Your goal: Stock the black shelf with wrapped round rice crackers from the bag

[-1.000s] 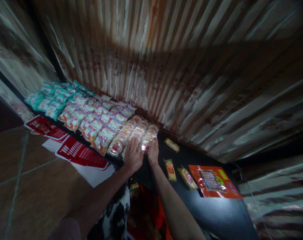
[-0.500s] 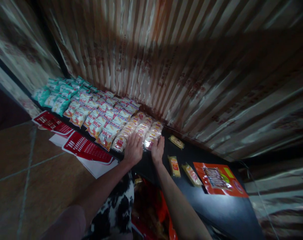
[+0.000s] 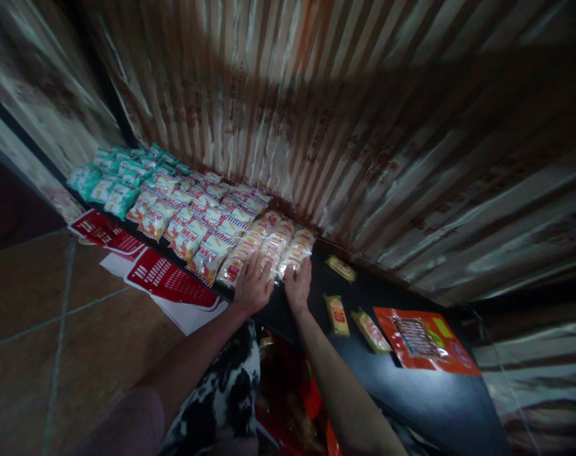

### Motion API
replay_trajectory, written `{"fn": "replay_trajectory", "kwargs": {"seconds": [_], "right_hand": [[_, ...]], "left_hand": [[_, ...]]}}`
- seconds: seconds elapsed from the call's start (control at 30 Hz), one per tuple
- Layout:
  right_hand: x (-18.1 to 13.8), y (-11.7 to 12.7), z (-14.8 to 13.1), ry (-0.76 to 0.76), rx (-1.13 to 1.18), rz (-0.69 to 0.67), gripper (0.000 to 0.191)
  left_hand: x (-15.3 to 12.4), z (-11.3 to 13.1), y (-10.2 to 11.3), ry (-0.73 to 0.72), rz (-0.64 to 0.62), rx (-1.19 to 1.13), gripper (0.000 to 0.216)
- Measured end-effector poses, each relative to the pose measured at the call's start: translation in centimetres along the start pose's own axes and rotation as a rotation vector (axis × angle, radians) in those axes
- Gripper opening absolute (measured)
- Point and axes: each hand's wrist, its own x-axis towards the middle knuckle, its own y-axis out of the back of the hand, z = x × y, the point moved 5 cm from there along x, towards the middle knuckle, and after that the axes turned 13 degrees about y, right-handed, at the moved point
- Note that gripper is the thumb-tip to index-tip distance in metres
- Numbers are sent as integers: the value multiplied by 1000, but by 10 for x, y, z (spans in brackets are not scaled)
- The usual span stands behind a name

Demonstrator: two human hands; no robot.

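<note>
Clear-wrapped snack packets (image 3: 275,239) with a pale filling lie in several close rows on a long black table (image 3: 414,389). My left hand (image 3: 254,288) rests at the front ends of these rows, fingers stretched forward over the wrappers. Beside it, my right hand (image 3: 298,285) touches the front of the rightmost row, with its fingers bent a little and apart. Neither hand lifts a packet. Left of the clear packets stand rows of white bags with striped edges (image 3: 209,253). Part of the clear packets is hidden under my fingers.
Teal bags (image 3: 119,199) fill the table's far left. Three yellow-wrapped bars (image 3: 337,315) and an orange pouch (image 3: 425,342) lie on the right. Red printed sheets (image 3: 171,278) stick out along the front edge. Pleated plastic-covered curtain (image 3: 288,126) hangs behind.
My right hand has shifted slightly, from the right side of the rightmost clear row towards its front end. My left hand stays nearly in place. The whole view has moved a little.
</note>
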Motion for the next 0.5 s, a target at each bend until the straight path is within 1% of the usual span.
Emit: {"fn": "replay_trajectory", "kwargs": {"seconds": [0.07,0.17,0.27,0.4,0.5], "right_hand": [[-3,3,-2,-5,-15,23,74],[-7,4,-5,7,-31,49,71],[-10,0,-6,26,-43,31,69],[-10,-6,-3,44,-57,6,67],[-9,-5,-3,50,-57,-6,65]], "left_hand": [[-2,0,3,-5,14,-15,52],[-4,-4,5,33,37,-27,51],[-5,-7,2,79,43,-29,49],[-4,-7,-2,75,39,-25,48],[-4,-7,-3,71,44,-25,48]]}}
